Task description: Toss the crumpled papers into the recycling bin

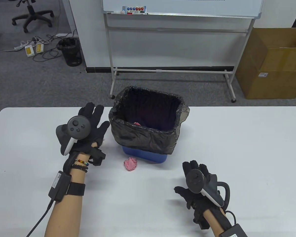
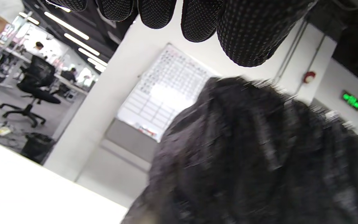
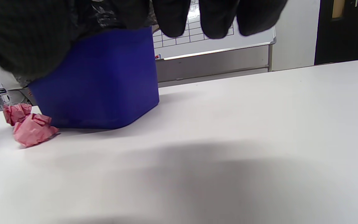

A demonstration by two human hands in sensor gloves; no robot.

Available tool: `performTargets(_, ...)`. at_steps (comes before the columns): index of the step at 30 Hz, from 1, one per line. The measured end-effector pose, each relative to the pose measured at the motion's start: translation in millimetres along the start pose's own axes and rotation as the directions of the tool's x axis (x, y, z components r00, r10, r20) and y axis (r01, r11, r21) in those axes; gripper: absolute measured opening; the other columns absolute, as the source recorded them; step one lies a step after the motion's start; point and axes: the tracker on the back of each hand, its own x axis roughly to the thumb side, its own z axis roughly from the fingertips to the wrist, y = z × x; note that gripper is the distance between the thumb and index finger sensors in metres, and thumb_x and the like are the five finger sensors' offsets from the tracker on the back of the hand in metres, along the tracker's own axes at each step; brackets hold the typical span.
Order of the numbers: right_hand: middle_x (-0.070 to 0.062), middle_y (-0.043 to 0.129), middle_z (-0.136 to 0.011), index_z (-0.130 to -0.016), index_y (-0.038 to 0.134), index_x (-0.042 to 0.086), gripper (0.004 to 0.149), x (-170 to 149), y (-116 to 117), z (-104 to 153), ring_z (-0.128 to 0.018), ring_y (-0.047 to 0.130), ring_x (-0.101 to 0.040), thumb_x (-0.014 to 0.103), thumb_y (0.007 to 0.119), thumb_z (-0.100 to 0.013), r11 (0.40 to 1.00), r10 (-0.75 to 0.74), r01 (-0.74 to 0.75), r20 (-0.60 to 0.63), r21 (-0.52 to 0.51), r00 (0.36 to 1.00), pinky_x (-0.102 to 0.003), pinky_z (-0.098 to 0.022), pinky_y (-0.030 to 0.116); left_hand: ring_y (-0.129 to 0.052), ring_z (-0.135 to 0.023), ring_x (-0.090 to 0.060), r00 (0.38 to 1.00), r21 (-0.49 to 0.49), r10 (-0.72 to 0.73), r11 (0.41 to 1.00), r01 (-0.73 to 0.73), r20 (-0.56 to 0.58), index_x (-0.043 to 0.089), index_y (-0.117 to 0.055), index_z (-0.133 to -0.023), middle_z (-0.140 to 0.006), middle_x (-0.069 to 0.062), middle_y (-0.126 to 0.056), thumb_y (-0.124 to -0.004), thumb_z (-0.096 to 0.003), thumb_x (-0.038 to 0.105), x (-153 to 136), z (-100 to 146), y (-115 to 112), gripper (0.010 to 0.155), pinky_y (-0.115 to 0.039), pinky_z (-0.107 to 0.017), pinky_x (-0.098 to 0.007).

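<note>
A blue bin (image 1: 145, 156) lined with a black bag (image 1: 148, 116) stands on the white table. A bit of pink paper (image 1: 137, 123) shows inside it. A pink crumpled paper (image 1: 130, 163) lies on the table just in front of the bin; it also shows in the right wrist view (image 3: 29, 126), left of the blue bin (image 3: 101, 84). My left hand (image 1: 93, 121) is open, fingers spread, empty, raised just left of the bin; the black bag (image 2: 259, 155) fills its wrist view. My right hand (image 1: 194, 172) hovers open and empty over the table's right front.
The white table (image 1: 236, 148) stretches right of the bin. Beyond its far edge stand a whiteboard frame (image 1: 172, 70), a cardboard box (image 1: 273, 64) at the right, and a black mesh wastebasket (image 1: 70, 51) on the floor at the left.
</note>
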Motion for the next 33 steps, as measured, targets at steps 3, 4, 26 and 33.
performTargets(3, -0.003, 0.042, -0.121, -0.11, 0.038, 0.032, 0.096, 1, 0, 0, -0.112, 0.047, -0.041, 0.065, 0.082, -0.031, 1.0, 0.005, -0.005, 0.003, 0.002, 1.0, -0.057, -0.076, 0.051, -0.039, -0.111, -0.049, 0.999, -0.014, -0.005, 1.0, 0.004, -0.043, 0.024, -0.054, -0.111, -0.123, -0.015, -0.038, -0.079, -0.0493, 0.045, -16, -3, -13, 0.07, -0.044, -0.075, -0.068)
performTargets(4, -0.003, 0.042, -0.121, -0.11, 0.038, 0.032, 0.096, 2, 1, 0, -0.112, 0.047, -0.041, 0.065, 0.082, -0.031, 1.0, 0.009, -0.009, 0.004, 0.005, 1.0, -0.057, -0.076, 0.051, -0.039, -0.111, -0.049, 0.998, -0.033, -0.012, 0.999, 0.01, -0.054, 0.024, -0.054, -0.111, -0.123, -0.015, -0.037, -0.079, -0.0492, 0.046, -22, -4, -18, 0.07, -0.045, -0.075, -0.068)
performTargets(26, -0.003, 0.042, -0.121, -0.11, 0.038, 0.032, 0.096, 3, 8, -4, -0.112, 0.046, -0.041, 0.065, 0.082, -0.031, 0.999, 0.039, -0.039, -0.008, 0.038, 0.999, -0.057, -0.076, 0.051, -0.035, -0.112, -0.049, 0.953, -0.307, -0.213, 0.941, 0.142, -0.213, 0.028, -0.049, -0.112, -0.124, -0.013, -0.032, -0.078, -0.049, 0.049, -85, -38, -116, 0.072, -0.043, -0.076, -0.068)
performTargets(33, -0.002, 0.042, -0.121, -0.11, 0.038, 0.032, 0.096, 2, 8, -4, -0.112, 0.046, -0.041, 0.065, 0.082, -0.031, 0.999, 0.036, -0.036, -0.005, 0.034, 0.999, -0.057, -0.076, 0.051, -0.042, -0.109, -0.057, 0.932, -0.38, -0.283, 0.906, 0.183, -0.225, 0.03, -0.048, -0.112, -0.124, -0.013, -0.032, -0.079, -0.0485, 0.047, -91, -39, -146, 0.072, -0.048, -0.074, -0.069)
